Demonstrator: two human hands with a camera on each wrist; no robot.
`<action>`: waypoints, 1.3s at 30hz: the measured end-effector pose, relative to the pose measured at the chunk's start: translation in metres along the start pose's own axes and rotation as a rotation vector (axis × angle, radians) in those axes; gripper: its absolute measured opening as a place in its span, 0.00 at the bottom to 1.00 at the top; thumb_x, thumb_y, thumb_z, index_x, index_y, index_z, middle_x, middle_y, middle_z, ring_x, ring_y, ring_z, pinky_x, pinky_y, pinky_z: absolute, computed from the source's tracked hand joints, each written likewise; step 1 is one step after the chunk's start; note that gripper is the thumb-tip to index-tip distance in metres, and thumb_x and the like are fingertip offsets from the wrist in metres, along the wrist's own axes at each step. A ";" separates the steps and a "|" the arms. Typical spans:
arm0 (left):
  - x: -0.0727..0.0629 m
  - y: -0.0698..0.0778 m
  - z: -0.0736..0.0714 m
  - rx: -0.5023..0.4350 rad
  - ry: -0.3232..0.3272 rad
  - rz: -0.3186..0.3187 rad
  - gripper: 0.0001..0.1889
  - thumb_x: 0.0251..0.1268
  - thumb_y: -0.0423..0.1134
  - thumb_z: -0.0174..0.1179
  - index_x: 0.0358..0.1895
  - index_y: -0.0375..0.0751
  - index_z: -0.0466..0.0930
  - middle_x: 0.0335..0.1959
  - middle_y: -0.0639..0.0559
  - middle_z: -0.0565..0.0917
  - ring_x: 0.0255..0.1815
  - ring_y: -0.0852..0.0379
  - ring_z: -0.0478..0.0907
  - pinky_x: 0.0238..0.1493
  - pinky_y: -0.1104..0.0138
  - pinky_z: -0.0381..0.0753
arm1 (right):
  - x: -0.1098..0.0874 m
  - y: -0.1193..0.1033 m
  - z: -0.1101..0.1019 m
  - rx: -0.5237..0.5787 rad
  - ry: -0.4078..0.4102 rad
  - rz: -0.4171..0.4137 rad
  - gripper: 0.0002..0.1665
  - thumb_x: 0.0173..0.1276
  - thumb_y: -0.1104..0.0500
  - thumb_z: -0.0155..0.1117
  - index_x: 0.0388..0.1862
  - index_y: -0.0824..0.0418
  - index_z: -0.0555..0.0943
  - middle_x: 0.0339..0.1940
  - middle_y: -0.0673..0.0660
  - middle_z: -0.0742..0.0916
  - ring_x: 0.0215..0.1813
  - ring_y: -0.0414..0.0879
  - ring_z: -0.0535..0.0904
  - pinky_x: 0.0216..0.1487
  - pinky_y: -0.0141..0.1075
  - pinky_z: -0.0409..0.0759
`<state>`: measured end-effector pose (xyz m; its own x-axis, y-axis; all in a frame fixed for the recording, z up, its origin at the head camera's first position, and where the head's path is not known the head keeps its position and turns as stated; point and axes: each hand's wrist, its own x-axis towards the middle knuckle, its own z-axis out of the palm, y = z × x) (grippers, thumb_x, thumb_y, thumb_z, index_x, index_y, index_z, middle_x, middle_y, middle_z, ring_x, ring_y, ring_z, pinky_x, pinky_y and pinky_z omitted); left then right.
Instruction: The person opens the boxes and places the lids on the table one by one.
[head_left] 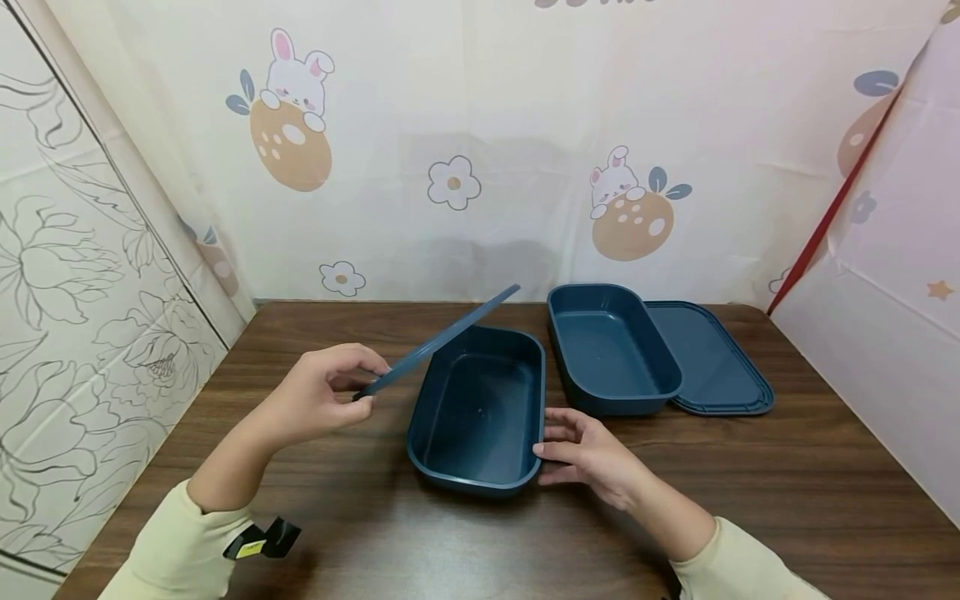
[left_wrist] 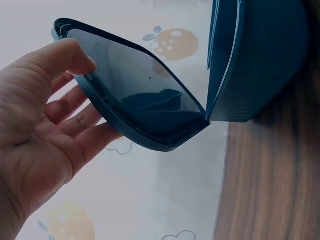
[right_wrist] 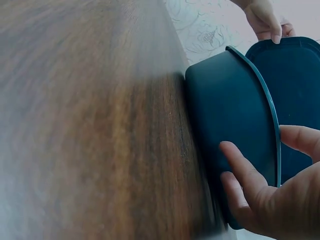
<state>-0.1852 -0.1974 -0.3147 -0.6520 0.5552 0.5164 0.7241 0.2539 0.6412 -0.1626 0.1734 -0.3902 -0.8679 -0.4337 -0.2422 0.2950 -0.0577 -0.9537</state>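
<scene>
A dark blue rectangular container (head_left: 480,417) stands uncovered on the table, its inside bare. Along its left long side a matching blue lid (head_left: 442,337) is tilted up, the far edge raised. My left hand (head_left: 326,392) pinches the lid's near edge, thumb on the inner face and fingers beneath, as the left wrist view shows (left_wrist: 55,115). At the container's right wall, my right hand (head_left: 585,458) holds the rim between thumb and fingers. In the right wrist view the fingertips (right_wrist: 231,150) lie against the outer wall.
A second blue container (head_left: 615,350), uncovered, stands at the back right. Its edge overlaps another blue lid (head_left: 712,358) lying flat on the wooden table (head_left: 750,492). A patterned cloth (head_left: 510,108) hangs behind the table. A black strap (head_left: 262,540) is on the left sleeve.
</scene>
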 end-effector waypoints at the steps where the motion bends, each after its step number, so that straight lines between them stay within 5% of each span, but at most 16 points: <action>1: -0.001 -0.001 0.000 -0.007 0.004 -0.008 0.20 0.47 0.13 0.60 0.43 0.35 0.80 0.42 0.46 0.82 0.38 0.55 0.82 0.39 0.64 0.85 | 0.000 0.000 0.001 0.003 0.001 0.002 0.45 0.67 0.66 0.63 0.74 0.74 0.49 0.65 0.77 0.68 0.47 0.52 0.82 0.46 0.49 0.83; 12: -0.005 -0.005 -0.005 -0.121 0.073 -0.095 0.17 0.53 0.15 0.60 0.47 0.29 0.78 0.41 0.35 0.81 0.39 0.45 0.81 0.39 0.62 0.85 | 0.001 0.000 0.008 0.040 0.066 -0.002 0.47 0.64 0.70 0.62 0.76 0.69 0.48 0.64 0.77 0.68 0.45 0.55 0.83 0.43 0.50 0.84; 17: -0.009 -0.011 -0.008 -0.186 0.148 -0.125 0.20 0.54 0.14 0.59 0.51 0.29 0.76 0.42 0.39 0.82 0.40 0.53 0.81 0.38 0.63 0.85 | 0.001 0.002 0.013 0.051 0.117 -0.022 0.46 0.62 0.71 0.61 0.75 0.69 0.50 0.62 0.77 0.71 0.42 0.55 0.84 0.40 0.48 0.85; 27: -0.014 -0.019 -0.008 -0.351 0.275 -0.117 0.20 0.53 0.11 0.57 0.52 0.21 0.73 0.43 0.47 0.83 0.42 0.55 0.80 0.41 0.66 0.84 | 0.001 0.001 0.017 0.070 0.155 -0.011 0.45 0.62 0.72 0.60 0.76 0.68 0.51 0.64 0.77 0.70 0.44 0.56 0.83 0.38 0.49 0.85; 39: -0.023 -0.028 -0.008 -0.511 0.406 -0.188 0.23 0.55 0.11 0.54 0.54 0.30 0.76 0.43 0.47 0.84 0.43 0.56 0.81 0.40 0.67 0.84 | 0.000 -0.002 0.016 0.073 0.127 0.000 0.47 0.62 0.73 0.59 0.77 0.66 0.48 0.66 0.78 0.69 0.49 0.58 0.82 0.40 0.54 0.84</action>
<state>-0.1919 -0.2237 -0.3397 -0.8616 0.1718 0.4776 0.4575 -0.1445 0.8774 -0.1571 0.1587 -0.3852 -0.9102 -0.3167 -0.2668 0.3188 -0.1249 -0.9395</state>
